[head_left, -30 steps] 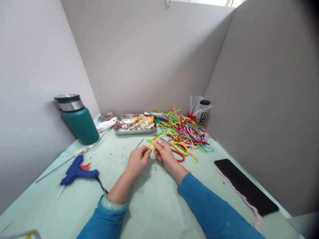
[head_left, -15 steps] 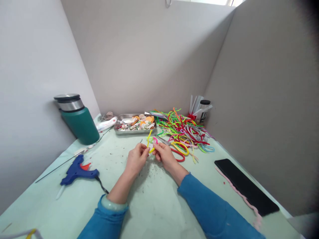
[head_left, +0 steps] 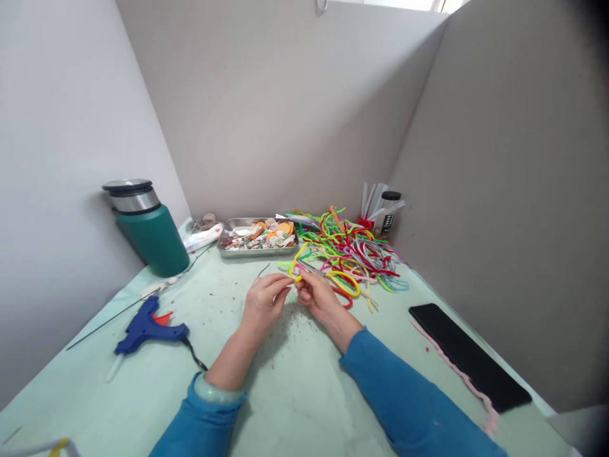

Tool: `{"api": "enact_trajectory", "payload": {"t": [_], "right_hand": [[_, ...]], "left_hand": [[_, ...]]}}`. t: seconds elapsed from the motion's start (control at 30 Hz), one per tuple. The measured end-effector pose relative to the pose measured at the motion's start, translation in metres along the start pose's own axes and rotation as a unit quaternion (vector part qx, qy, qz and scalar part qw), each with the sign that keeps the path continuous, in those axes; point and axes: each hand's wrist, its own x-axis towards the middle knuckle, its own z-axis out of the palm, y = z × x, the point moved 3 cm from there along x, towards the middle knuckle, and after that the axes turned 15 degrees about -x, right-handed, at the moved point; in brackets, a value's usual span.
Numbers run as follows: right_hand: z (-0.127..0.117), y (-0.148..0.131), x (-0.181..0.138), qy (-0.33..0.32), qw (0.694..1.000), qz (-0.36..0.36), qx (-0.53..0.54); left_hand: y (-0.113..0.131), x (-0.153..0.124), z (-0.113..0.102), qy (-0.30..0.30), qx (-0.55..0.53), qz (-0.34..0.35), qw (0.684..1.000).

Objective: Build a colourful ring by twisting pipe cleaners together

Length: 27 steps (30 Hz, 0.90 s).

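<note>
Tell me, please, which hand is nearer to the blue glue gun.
Left. The left hand is to the right of the blue glue gun; the right hand is farther right.

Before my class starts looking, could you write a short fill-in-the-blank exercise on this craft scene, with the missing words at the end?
1. The left hand and the right hand hold a fuzzy strip whose colour is ____.
2. The body of the glue gun is ____.
3. The green bottle stands on the person's ____ side.
4. Alongside the black slab lies a wavy strand coloured ____.

Missing words: yellow; blue; left; pink.
</note>
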Motion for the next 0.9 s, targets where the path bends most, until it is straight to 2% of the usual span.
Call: {"api": "enact_trajectory", "payload": {"t": [0.13, 0.37, 0.57, 0.77, 0.9], "right_hand": [[0.0018, 0.0000, -0.0017, -0.007, 1.000, -0.004, -0.012], [0.0022, 0.0011, -0.0013, -0.020, 0.999, -0.035, -0.033], [0.0014, -0.0002, -0.0016, -0.004, 0.992, -0.082, -0.099], [0.0015, -0.0038, -0.0034, 0.015, 0.970, -0.146, -0.192], [0.0014, -0.0051, -0.0031, 0.017, 0.965, -0.164, -0.205]], "left_hand": [[-0.0014, -0.0004, 0.0004, 0.006, 0.024, 0.001, 1.000], [-0.0028, -0.0007, 0.0016, 0.009, 0.015, -0.040, 0.999], [-0.0052, -0.0007, 0.0045, -0.041, 0.013, -0.090, 0.995], [-0.0057, -0.0018, 0.0072, -0.103, 0.030, -0.114, 0.988], [-0.0045, -0.0008, 0.0039, -0.062, 0.016, -0.117, 0.991]]}}
